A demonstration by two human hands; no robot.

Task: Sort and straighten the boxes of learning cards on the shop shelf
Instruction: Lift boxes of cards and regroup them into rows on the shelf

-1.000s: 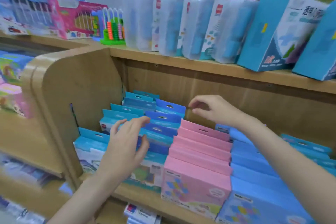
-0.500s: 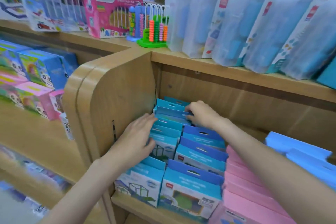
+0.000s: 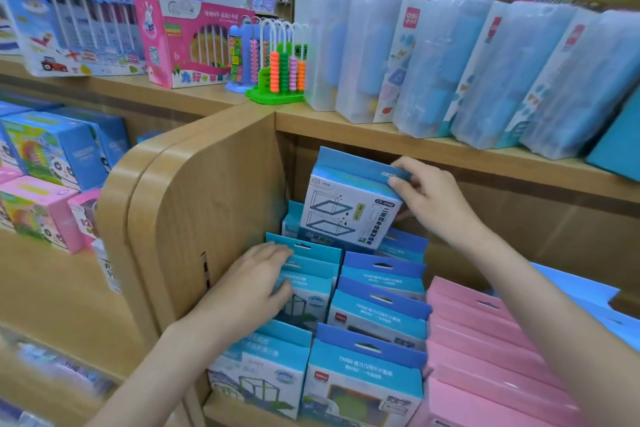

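Right hand (image 3: 429,198) grasps a teal card box (image 3: 349,208) lifted above the back of the left row; left hand (image 3: 256,284) rests flat, released, on the boxes (image 3: 304,274) below. Sorting looks midway; pink boxes (image 3: 485,340) stand tidy.

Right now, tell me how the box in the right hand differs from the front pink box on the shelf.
The lifted box is teal and white, while the front pink box is pink. The lifted box is raised and tilted above the rows in the right hand, while the pink box stands in its row, untouched. Both have a hang-tab top.
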